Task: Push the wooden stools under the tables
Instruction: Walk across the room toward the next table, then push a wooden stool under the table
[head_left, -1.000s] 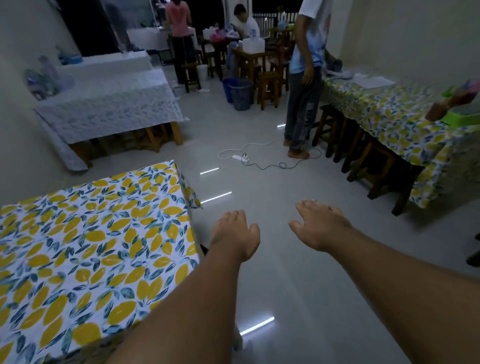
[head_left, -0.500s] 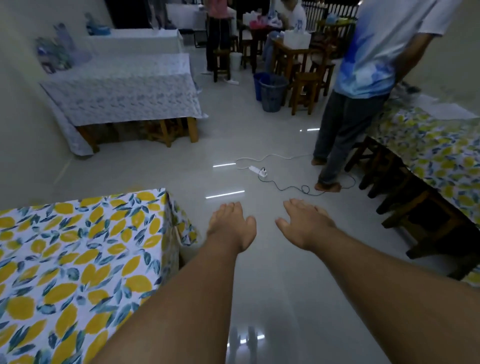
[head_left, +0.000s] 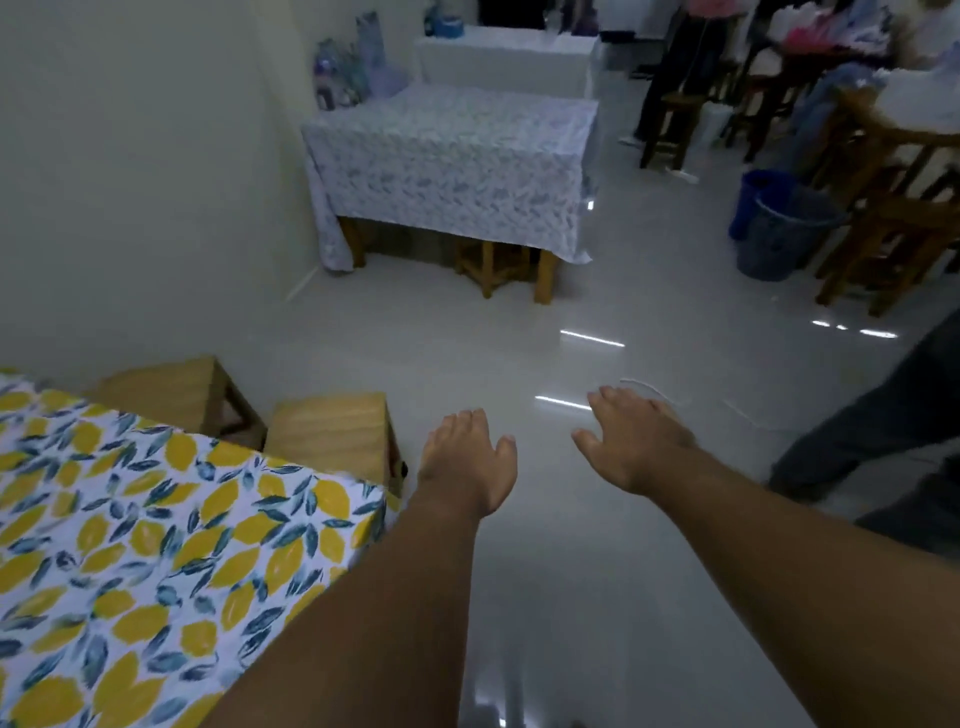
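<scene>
Now reaching forward, palms down over glossy pale floor — left hand (head_left: 467, 457) with fingers pressed together, right hand (head_left: 631, 441) with fingers loosely spread, both gripping nothing. Standing just left of the left hand, two square slatted wooden stools (head_left: 332, 431) — poking out past the far edge of the lemon-print tablecloth (head_left: 156, 545). Lying open ahead, smooth floor up to the far lace-covered table (head_left: 447, 156).

Two wooden stools (head_left: 332, 434) (head_left: 171, 389) beside the lemon-print table (head_left: 156, 545) (a third (head_left: 493, 262) under the lace-covered one (head_left: 452, 150)), two bins (head_left: 779, 234).
</scene>
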